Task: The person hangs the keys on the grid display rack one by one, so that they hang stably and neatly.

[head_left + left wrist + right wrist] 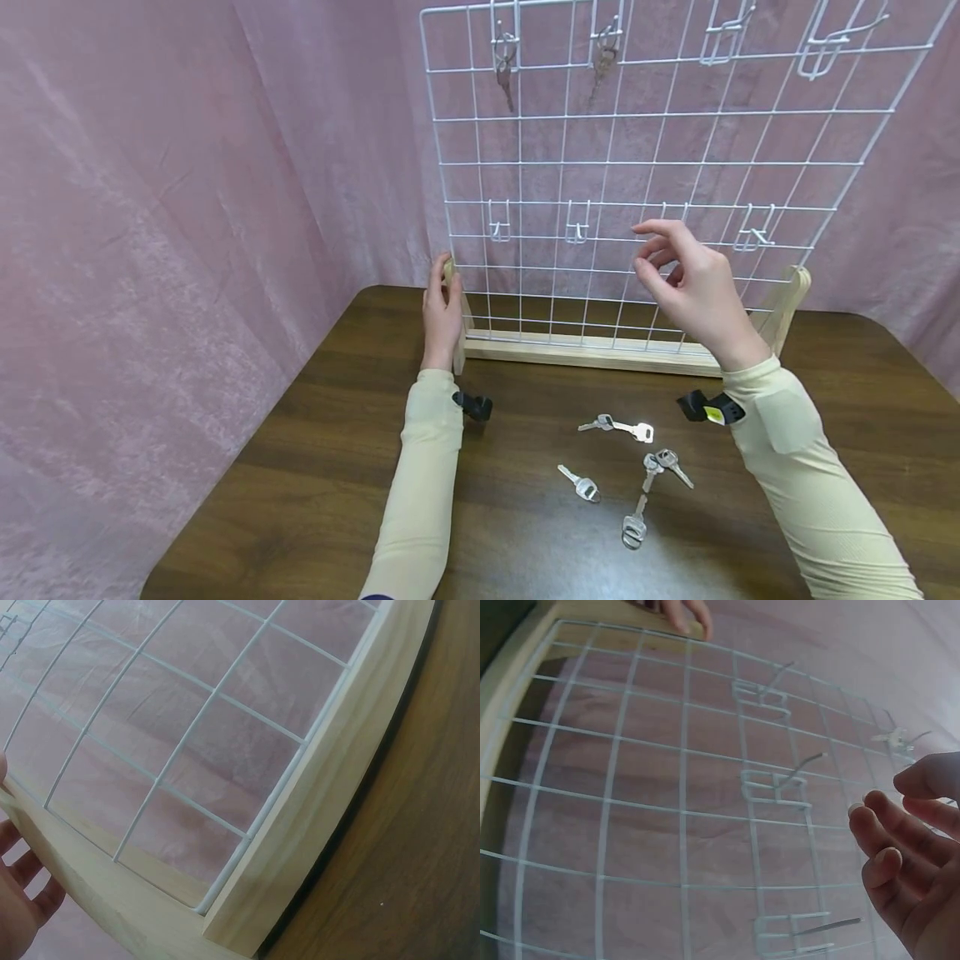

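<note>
A white wire grid rack [562, 162] stands in a wooden base [585, 352] on the table. With my left hand [442, 312] I grip the wooden side post [460, 354] at the rack's left; in the left wrist view fingers [49, 896] lie along the wood. My right hand [693, 279] is raised in front of the grid, fingers loosely bent, thumb apart from the fingertips, holding nothing. Behind it, hooks with bare prongs show, one hook [776, 787] near the fingers in the right wrist view. A key [504, 71] and another key [604, 58] hang from upper hooks.
Several loose keys lie on the brown table [360, 467] between my forearms: a pair [641, 432] nearer the rack, a single key [581, 483] to the left, others [633, 529] closer to me. Pink cloth [187, 208] hangs behind and to the left.
</note>
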`<state>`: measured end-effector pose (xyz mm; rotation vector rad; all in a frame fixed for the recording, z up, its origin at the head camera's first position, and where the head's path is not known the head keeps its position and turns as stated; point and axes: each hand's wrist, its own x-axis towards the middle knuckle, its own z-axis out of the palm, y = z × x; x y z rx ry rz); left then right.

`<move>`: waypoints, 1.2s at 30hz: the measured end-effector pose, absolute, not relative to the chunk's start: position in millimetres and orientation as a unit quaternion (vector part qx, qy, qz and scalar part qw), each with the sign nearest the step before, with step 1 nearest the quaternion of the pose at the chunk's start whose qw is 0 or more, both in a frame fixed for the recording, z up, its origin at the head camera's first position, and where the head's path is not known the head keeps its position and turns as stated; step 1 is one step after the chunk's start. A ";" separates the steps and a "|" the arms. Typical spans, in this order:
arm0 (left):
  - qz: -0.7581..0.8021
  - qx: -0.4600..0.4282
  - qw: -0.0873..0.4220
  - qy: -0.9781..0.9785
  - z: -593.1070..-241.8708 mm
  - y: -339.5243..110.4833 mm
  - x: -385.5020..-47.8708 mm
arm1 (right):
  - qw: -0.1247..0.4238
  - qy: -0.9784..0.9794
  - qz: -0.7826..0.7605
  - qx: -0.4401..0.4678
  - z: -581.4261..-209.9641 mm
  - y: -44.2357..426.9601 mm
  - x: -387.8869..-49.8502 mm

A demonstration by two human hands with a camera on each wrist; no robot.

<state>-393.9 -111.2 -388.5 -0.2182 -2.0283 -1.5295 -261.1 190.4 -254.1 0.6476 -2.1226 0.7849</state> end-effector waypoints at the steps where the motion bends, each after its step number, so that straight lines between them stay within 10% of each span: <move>1: -0.574 -0.082 0.292 -0.761 -388.2 -110.9 -393.7 | 0.383 -0.832 0.313 0.253 -258.8 191.5 -261.1; 21: -0.570 -0.078 0.290 -0.765 -392.0 -107.5 -391.6 | 0.287 -0.869 0.295 0.275 -348.7 201.8 -260.1; 36: -0.576 -0.068 0.289 -0.762 -388.4 -109.3 -391.5 | 0.035 -0.895 0.195 0.400 -380.3 210.6 -276.3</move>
